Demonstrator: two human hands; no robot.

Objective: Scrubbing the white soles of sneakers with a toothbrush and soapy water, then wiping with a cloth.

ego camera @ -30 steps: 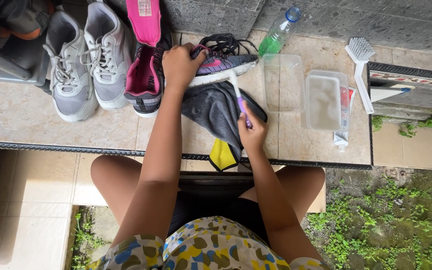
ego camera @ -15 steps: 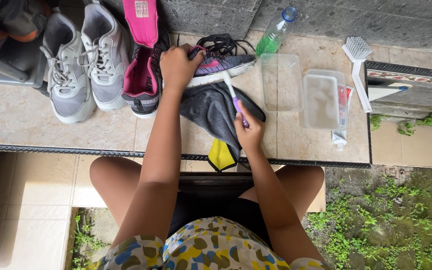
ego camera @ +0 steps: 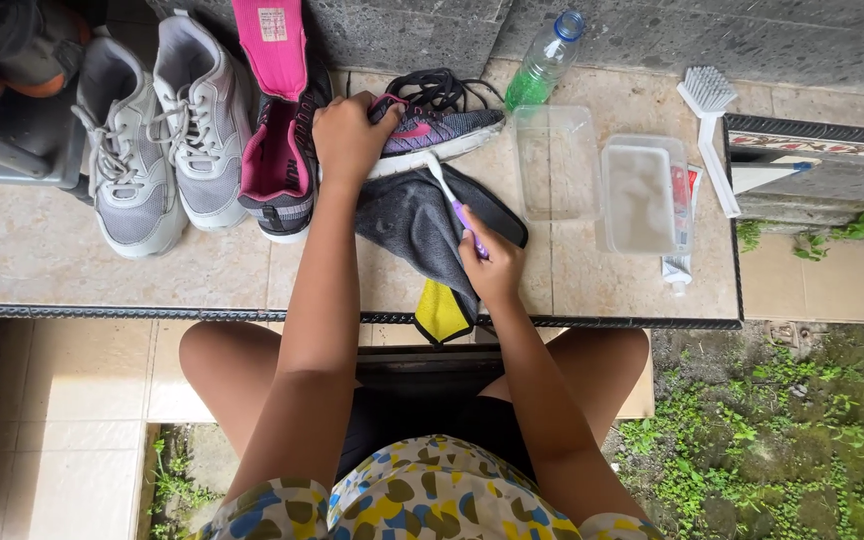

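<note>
Pink and dark grey mark the sneaker (ego camera: 422, 128) that lies on its side on the tiled ledge (ego camera: 72, 260), black laces bunched above it. In the head view, the left hand (ego camera: 348, 135) is clamped over its heel end, fingers curled round the shoe. The right hand (ego camera: 492, 265) has its fingers wrapped tight round the purple handle of one toothbrush (ego camera: 449, 195), whose white head reaches the sneaker's pale sole. Under the brush lies one dark grey cloth (ego camera: 422, 225) with a yellow corner hanging over the ledge edge.

Shoes number four: two light grey trainers (ego camera: 162, 130) side by side at the left, a second pink-lined sneaker (ego camera: 282, 150) beside them, and the held one. Two clear plastic tubs (ego camera: 597, 170) stand to the right, one green bottle (ego camera: 544, 62) behind them, one white scrubbing brush (ego camera: 709, 125) further right. A tube (ego camera: 680, 240), possibly paste, lies against the far tub.
</note>
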